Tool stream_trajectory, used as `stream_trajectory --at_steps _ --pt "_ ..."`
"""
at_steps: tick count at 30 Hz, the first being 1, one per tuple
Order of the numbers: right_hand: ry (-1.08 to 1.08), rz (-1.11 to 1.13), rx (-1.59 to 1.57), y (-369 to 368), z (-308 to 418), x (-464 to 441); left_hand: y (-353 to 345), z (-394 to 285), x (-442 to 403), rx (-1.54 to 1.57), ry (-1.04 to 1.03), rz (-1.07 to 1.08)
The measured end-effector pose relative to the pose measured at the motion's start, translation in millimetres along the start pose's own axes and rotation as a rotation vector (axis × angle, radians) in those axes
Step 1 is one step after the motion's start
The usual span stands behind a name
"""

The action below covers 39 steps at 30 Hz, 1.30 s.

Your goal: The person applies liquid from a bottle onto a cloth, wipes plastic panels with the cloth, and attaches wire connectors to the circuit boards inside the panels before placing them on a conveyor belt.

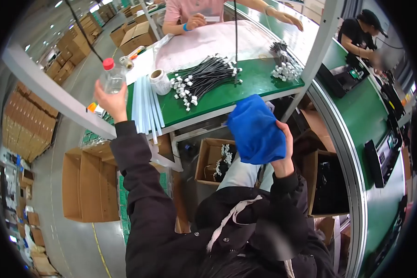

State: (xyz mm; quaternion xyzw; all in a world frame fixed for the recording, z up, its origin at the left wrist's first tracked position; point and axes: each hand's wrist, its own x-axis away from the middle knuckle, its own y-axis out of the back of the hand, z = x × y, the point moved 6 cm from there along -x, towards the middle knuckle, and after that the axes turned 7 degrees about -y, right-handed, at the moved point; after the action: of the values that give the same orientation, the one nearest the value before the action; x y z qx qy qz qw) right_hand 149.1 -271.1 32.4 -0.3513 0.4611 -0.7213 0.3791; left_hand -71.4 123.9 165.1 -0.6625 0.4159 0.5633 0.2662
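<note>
My left hand is wrapped round a clear plastic bottle with a red cap, upright at the left end of the green bench. In my right hand is a blue cloth, held above my lap in front of the bench edge. To the right of the bottle lie several pale translucent strips. Beside them stands a white roll. A heap of black cables with white connectors spreads over the middle of the bench.
Another cable bundle lies at the bench's right end. Across the bench sits a person in a pink shirt. Below are a carton with connectors and an open cardboard box. Metal posts frame the bench; a conveyor line runs on the right.
</note>
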Motion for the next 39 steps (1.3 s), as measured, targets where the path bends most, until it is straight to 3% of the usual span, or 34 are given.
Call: stream_trajectory --at_steps 5,8,12,17,21,28,32,39 --pt "-0.027 0.027 -0.031 -19 -10 -3 63 -122 -36 -0.005 -0.304 -0.105" --pt "-0.078 0.126 -0.092 -39 -21 -2 97 -179 -34 0.063 -0.432 -0.058" --pt "-0.113 0.174 -0.133 -74 -35 4 130 -226 -7 0.190 -0.393 0.137" --pt "-0.101 0.155 -0.113 -114 -46 30 140 -250 51 0.365 -0.431 0.402" --pt "-0.059 0.107 -0.058 -107 -51 46 145 -258 66 0.240 -0.476 0.544" --pt "-0.094 0.111 -0.171 -93 -73 41 155 -266 54 0.096 -0.859 0.536" --pt "-0.104 0.115 -0.179 -97 -80 41 155 -261 49 0.098 -0.912 0.568" --pt "-0.164 0.149 -0.225 -97 -87 43 163 -269 38 -0.027 -1.008 0.427"
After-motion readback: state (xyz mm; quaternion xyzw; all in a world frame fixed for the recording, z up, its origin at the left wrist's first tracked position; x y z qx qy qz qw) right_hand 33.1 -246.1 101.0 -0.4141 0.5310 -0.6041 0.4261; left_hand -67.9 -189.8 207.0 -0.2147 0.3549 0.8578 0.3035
